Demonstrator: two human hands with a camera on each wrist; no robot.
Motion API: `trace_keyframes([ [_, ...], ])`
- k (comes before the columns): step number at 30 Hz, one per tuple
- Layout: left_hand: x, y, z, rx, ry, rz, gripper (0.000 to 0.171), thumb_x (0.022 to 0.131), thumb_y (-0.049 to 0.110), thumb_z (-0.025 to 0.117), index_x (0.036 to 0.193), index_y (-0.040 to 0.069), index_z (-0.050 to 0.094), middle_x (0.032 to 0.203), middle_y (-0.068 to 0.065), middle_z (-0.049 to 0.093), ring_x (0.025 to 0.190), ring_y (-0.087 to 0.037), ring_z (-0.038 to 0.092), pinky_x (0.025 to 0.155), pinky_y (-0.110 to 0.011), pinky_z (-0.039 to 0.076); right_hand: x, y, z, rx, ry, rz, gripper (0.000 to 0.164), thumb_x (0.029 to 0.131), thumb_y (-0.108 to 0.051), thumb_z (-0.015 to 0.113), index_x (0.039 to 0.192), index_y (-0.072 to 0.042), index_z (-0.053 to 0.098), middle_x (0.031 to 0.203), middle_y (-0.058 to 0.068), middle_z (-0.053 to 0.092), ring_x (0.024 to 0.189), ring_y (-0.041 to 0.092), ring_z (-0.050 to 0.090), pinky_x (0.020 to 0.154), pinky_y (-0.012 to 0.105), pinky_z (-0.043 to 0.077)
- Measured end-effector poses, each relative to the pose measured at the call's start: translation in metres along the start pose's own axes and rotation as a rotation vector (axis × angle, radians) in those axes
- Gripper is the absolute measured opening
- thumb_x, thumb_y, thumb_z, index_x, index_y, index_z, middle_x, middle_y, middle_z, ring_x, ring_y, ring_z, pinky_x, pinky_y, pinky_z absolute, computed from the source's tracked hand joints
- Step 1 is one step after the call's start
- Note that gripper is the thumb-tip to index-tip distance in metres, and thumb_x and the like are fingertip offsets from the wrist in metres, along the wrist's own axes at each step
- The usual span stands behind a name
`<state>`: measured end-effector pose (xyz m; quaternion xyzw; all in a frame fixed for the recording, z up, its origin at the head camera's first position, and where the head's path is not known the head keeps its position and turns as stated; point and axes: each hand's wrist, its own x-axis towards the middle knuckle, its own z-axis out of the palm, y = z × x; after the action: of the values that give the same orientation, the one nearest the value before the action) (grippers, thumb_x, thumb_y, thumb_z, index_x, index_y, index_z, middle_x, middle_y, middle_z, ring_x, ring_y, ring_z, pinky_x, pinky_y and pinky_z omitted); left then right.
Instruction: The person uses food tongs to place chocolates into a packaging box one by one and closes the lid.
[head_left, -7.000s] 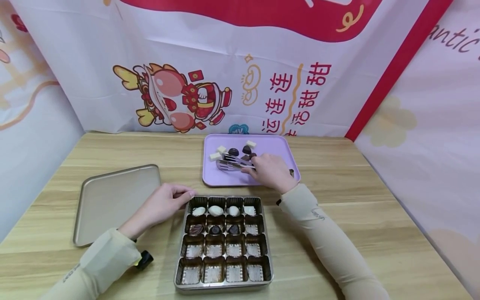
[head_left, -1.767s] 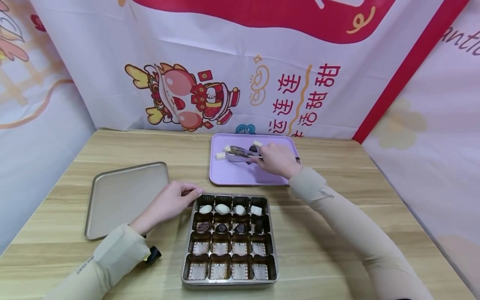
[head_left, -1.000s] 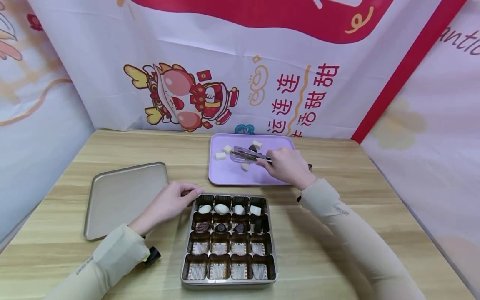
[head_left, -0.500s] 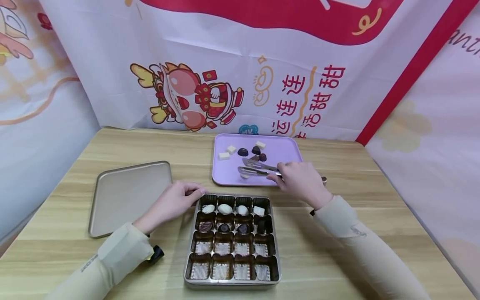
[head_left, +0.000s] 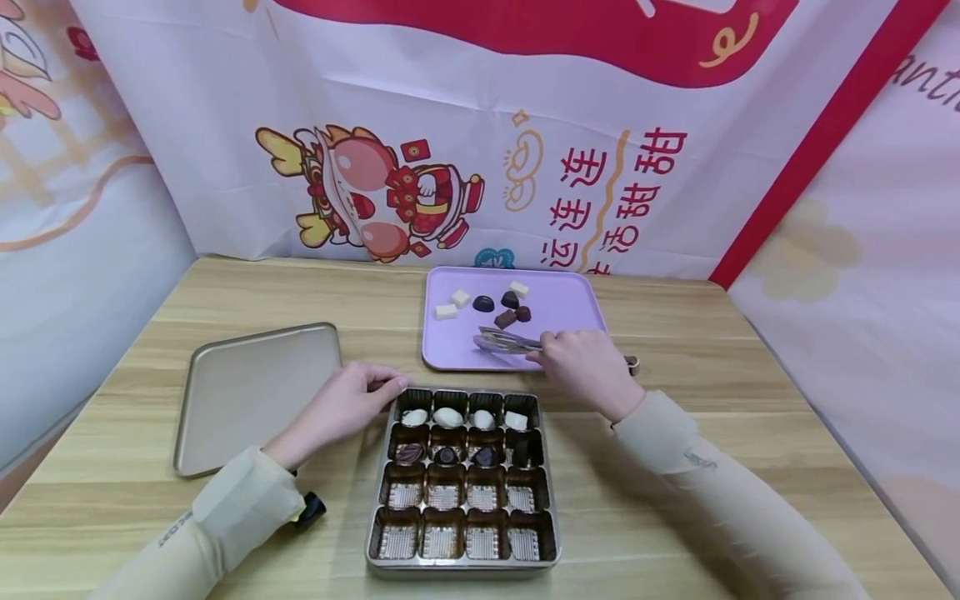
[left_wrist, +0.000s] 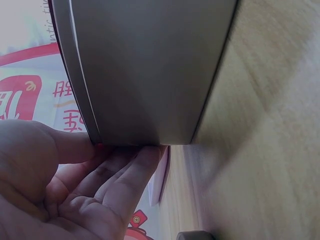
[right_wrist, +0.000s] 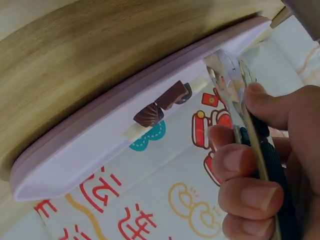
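Note:
In the head view my right hand (head_left: 585,367) grips metal food tongs (head_left: 517,342), their slotted ends close together over the front of the purple tray (head_left: 555,287). Whether a piece sits between the ends I cannot tell. On that tray lie white chocolates (head_left: 446,312), dark chocolates (head_left: 483,303) and a brown ridged chocolate (head_left: 506,318). My left hand (head_left: 341,408) holds the far left corner of a chocolate box (head_left: 462,567), thumb at the rim and fingers behind. White pieces fill its far row; dark pieces sit in the second row.
A flat beige metal lid or tray (head_left: 258,400) lies on the wooden table (head_left: 675,333), left of the box. Behind the table hangs a printed cloth (head_left: 450,100). Two nearer rows of box compartments hold nothing.
Over seven seconds a dark piece has appeared in the second row's right compartment. Since half a second ago the tongs have drawn together, and the white piece beneath them is out of sight.

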<state>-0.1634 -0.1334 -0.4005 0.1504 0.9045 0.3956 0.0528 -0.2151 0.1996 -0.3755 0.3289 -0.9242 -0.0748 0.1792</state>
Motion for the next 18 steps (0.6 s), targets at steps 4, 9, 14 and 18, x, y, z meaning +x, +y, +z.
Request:
trace_keyframes([
  [4, 0.0, -0.001, 0.0, -0.011, -0.003, -0.011, 0.026, 0.097, 0.031, 0.055, 0.109, 0.013, 0.07, 0.1, -0.001, 0.066, 0.054, -0.017, 0.042, 0.064, -0.034, 0.043, 0.008, 0.007, 0.003, 0.224, -0.178, 0.117, 0.042, 0.095, -0.048, 0.052, 0.066, -0.018, 0.052, 0.057, -0.006, 0.046, 0.05, 0.013, 0.046, 0.047, 0.032, 0.041],
  [9, 0.0, 0.001, -0.001, -0.009, -0.004, -0.013, 0.026, 0.097, 0.03, 0.055, 0.109, 0.012, 0.069, 0.095, 0.0, 0.066, 0.052, -0.016, 0.04, 0.061, -0.033, 0.042, 0.016, 0.018, 0.006, 0.449, -0.36, 0.285, 0.048, 0.097, -0.05, 0.048, 0.064, -0.015, 0.053, 0.058, -0.002, 0.049, 0.051, 0.015, 0.046, 0.052, 0.031, 0.041],
  [14, -0.001, 0.003, -0.001, -0.02, -0.016, -0.023, 0.027, 0.097, 0.029, 0.055, 0.111, 0.011, 0.068, 0.077, 0.001, 0.061, 0.046, -0.013, 0.036, 0.057, -0.034, 0.04, 0.011, 0.015, 0.004, 0.306, -0.266, 0.313, 0.047, 0.095, -0.05, 0.05, 0.066, -0.014, 0.051, 0.058, 0.001, 0.048, 0.049, 0.018, 0.046, 0.046, 0.034, 0.04],
  [18, -0.001, 0.004, -0.001, -0.022, -0.018, -0.025, 0.028, 0.097, 0.029, 0.054, 0.113, 0.01, 0.068, 0.071, -0.001, 0.057, 0.045, -0.012, 0.034, 0.056, -0.034, 0.04, 0.003, 0.006, 0.005, 0.104, -0.086, 0.244, 0.047, 0.093, -0.05, 0.055, 0.065, -0.013, 0.047, 0.056, 0.001, 0.045, 0.046, 0.02, 0.046, 0.039, 0.038, 0.039],
])
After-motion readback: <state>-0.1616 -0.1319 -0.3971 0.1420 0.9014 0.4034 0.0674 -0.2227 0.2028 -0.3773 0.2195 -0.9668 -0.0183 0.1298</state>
